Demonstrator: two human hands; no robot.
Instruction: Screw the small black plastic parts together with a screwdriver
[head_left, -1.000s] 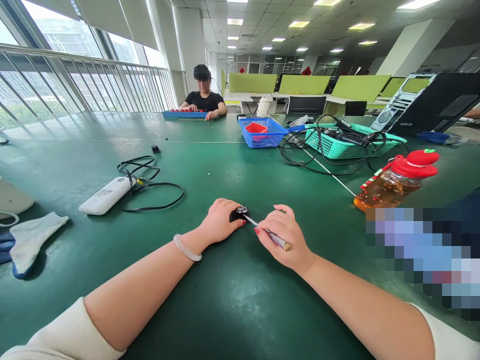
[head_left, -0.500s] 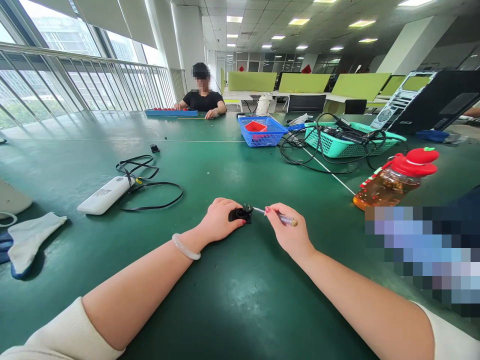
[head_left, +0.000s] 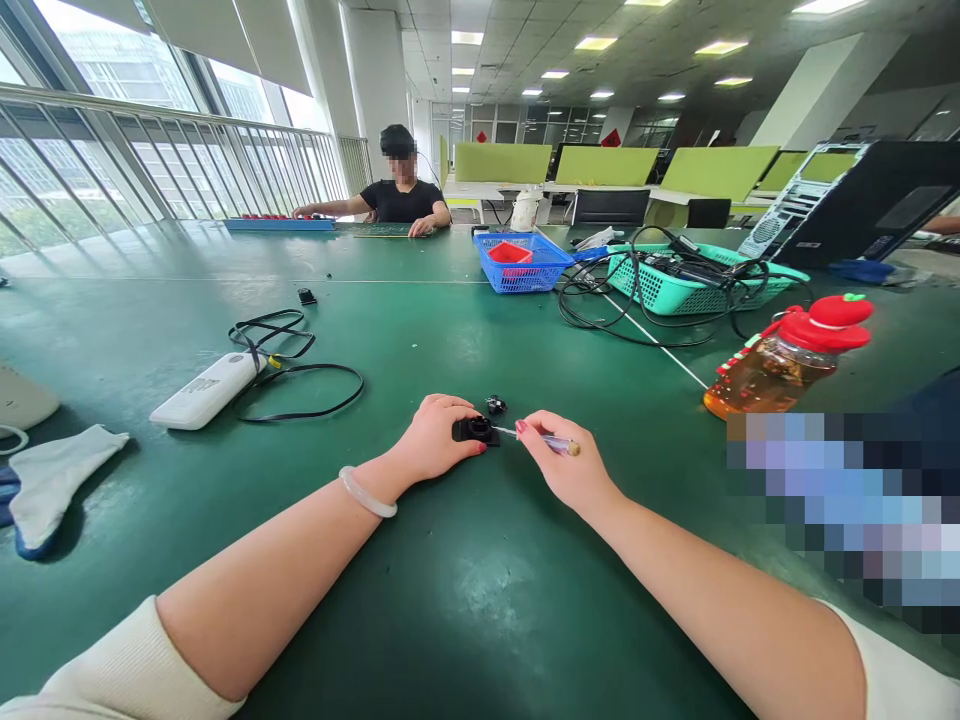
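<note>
My left hand (head_left: 435, 437) rests on the green table (head_left: 465, 600) with its fingers closed round a small black part (head_left: 475, 430), pinning it down. My right hand (head_left: 564, 462) pinches a thin screwdriver (head_left: 541, 440) with a clear handle. Its tip points left and touches the right side of the black part. A smaller dark piece (head_left: 495, 405) lies loose on the table just behind the part, apart from both hands.
A white power bank (head_left: 208, 389) with a looped black cable (head_left: 300, 375) lies at the left. A bottle with a red cap (head_left: 787, 362) lies at the right. Behind stand a blue basket (head_left: 523, 265) and a teal basket of cables (head_left: 694, 280). A person sits at the far end.
A small dark piece has come off the black part and now lies behind it. My right hand has lowered the screwdriver back to the part. The far person has slid a blue strip leftward.
</note>
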